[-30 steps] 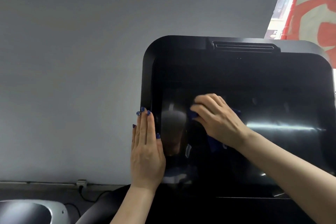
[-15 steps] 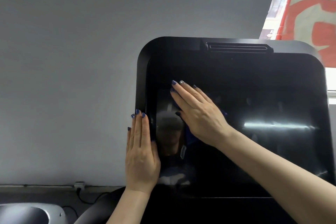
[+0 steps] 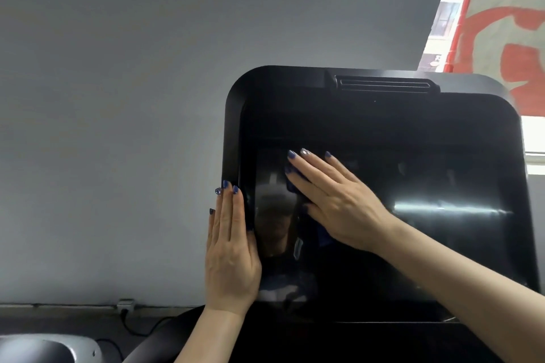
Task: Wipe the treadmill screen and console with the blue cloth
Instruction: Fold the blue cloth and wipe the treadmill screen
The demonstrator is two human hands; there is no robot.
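Screen faces the camera, tilted back, long axis left-right, black and reflective. Right hand lies flat on its left part, fingers together and extended, pointing up-left, pressing the cloth onto the glass; only blue slivers of cloth show under fingers and palm. Left hand lies flat along the console left edge, fingers together, pointing up, holding nothing.

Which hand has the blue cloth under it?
The right hand, flat on the screen over the blue cloth; the left hand only braces the frame.
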